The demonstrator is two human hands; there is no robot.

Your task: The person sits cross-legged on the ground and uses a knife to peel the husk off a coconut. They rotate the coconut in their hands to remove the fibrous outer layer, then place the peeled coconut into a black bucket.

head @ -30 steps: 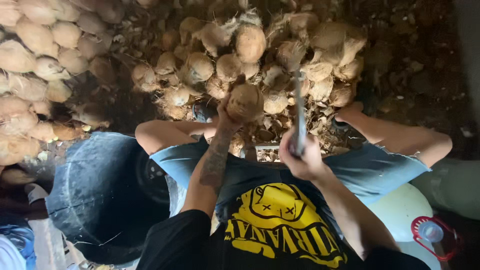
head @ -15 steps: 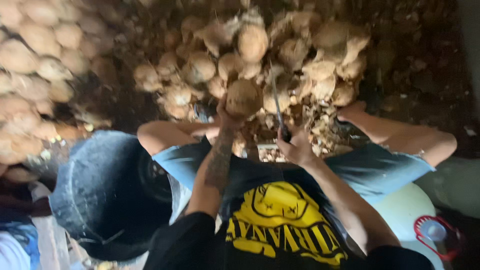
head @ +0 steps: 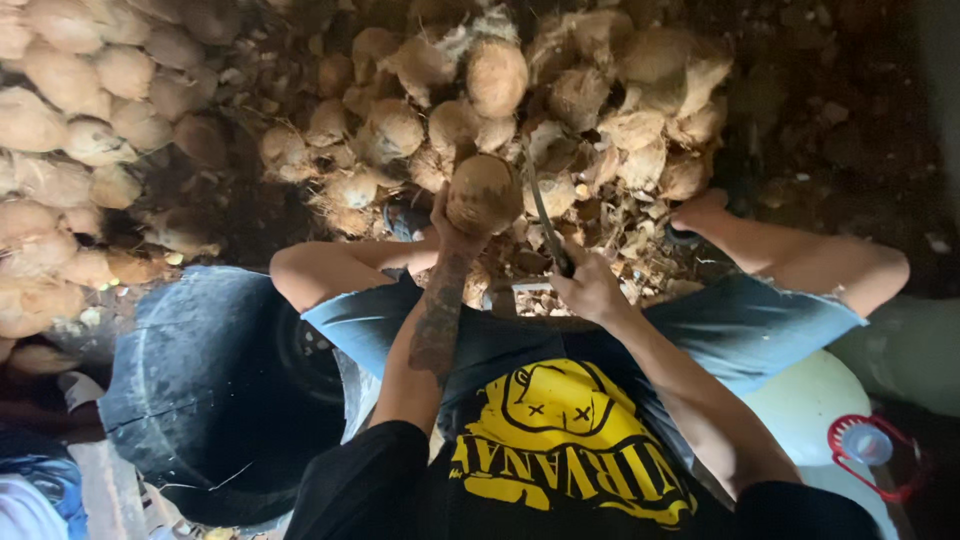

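1. The left hand (head: 452, 222) has its fingers wrapped under a husked coconut (head: 482, 193), holding it up in front of the knees
2. The right hand (head: 590, 287) is closed tight round the handle of a long knife (head: 541, 208) – the blade angles up and lies just beside the coconut's right side
3. Beyond them sits a heap of fibrous coconuts (head: 560, 90); a smoother pile (head: 70, 120) lies at far left, a dark tub (head: 215, 390) by the left knee
4. Risk, as I judge it – the blade is close to the left fingers, so a glancing stroke off the round shell could slip onto them or the thigh
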